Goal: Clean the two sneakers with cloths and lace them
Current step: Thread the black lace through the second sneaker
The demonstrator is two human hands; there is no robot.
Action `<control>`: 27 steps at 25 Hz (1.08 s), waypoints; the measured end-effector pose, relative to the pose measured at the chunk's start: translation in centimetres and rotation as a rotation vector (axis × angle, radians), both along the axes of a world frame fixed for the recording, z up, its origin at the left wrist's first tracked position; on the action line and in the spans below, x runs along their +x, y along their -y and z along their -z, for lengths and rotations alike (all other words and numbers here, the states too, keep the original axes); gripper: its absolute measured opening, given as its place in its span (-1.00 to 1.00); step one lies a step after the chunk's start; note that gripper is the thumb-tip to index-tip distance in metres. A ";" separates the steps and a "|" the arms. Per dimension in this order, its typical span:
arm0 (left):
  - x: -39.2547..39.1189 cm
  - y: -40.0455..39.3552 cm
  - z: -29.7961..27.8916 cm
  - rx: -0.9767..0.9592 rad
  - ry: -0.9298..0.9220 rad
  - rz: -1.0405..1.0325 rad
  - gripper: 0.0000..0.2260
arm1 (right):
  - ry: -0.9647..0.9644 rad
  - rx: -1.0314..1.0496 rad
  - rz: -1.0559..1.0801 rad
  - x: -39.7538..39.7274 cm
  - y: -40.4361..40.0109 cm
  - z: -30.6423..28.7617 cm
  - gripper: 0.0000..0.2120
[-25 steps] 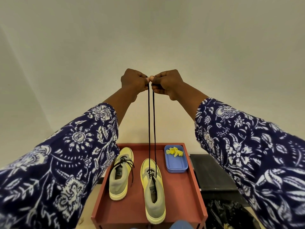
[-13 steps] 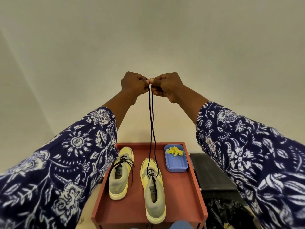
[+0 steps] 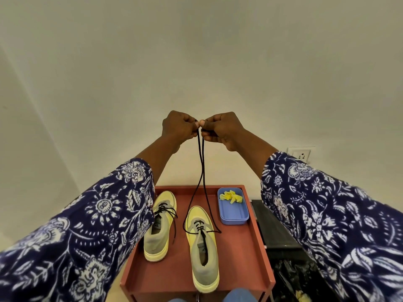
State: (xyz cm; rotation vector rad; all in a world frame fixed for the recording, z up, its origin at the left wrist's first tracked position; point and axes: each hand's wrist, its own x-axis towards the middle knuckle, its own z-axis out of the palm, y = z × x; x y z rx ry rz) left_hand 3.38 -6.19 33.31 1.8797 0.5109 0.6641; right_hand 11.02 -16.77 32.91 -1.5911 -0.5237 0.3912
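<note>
Pinching the two ends of a black lace [image 3: 201,162], the left hand [image 3: 177,127] and right hand [image 3: 222,128] are raised side by side, fingertips touching, fingers curled on the lace tips. Both strands hang down slack from the hands, cross once partway down, and run to the right sneaker [image 3: 204,245], where they spread to either side of the upper eyelets; the lower eyelets are already threaded. That shoe, yellow and grey, stands toe away from the person on a red tray table [image 3: 239,258]. The left sneaker [image 3: 159,227] stands just beside it on the same surface, fully laced, its lace ends trailing loose over its side. A blue container [image 3: 233,212] sits at the far right corner of the tray, holding crumpled yellow cloths [image 3: 231,196]. Both forearms wear navy floral sleeves [image 3: 91,225]. Right of the tray stands a black unit [image 3: 272,227], with a black bag [image 3: 292,277] below it. A wall socket [image 3: 302,154] shows above the right sleeve.
</note>
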 end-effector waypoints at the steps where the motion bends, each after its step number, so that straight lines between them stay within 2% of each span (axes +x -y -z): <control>1: 0.0 0.0 0.6 -0.007 -0.011 0.000 -0.89 | -0.007 -0.009 0.000 0.0 0.0 0.6 -0.91; 8: -0.6 -0.2 6.0 -0.099 -0.044 0.005 -0.96 | -0.017 -0.113 0.007 0.3 0.9 5.4 -0.84; 11: -1.3 -1.3 9.0 -0.147 -0.075 -0.017 -0.87 | -0.050 -0.134 0.047 1.1 2.1 7.6 -0.84; 14: -2.6 -2.4 12.8 -0.161 -0.148 -0.045 -0.89 | -0.065 -0.174 0.146 2.1 3.6 10.0 -0.85; 17: -4.3 -3.0 17.0 -0.243 -0.221 -0.078 -0.85 | -0.016 -0.282 0.257 3.6 5.1 12.8 -0.80; 21: -6.9 -3.6 22.4 -0.370 -0.280 -0.186 -0.71 | 0.111 -0.513 0.268 4.9 6.9 17.3 -0.74; 23: -8.0 -4.1 24.9 -0.367 -0.360 -0.227 -0.74 | 0.102 -0.587 0.248 4.8 7.6 20.3 -0.73; 25: -8.7 -4.6 27.3 -0.302 -0.489 -0.303 -0.90 | 0.097 -0.655 0.240 4.1 8.0 23.4 -0.73; 27: -9.1 -4.4 30.0 -0.303 -0.616 -0.389 -0.84 | 0.100 -0.703 0.240 3.2 8.3 26.1 -0.70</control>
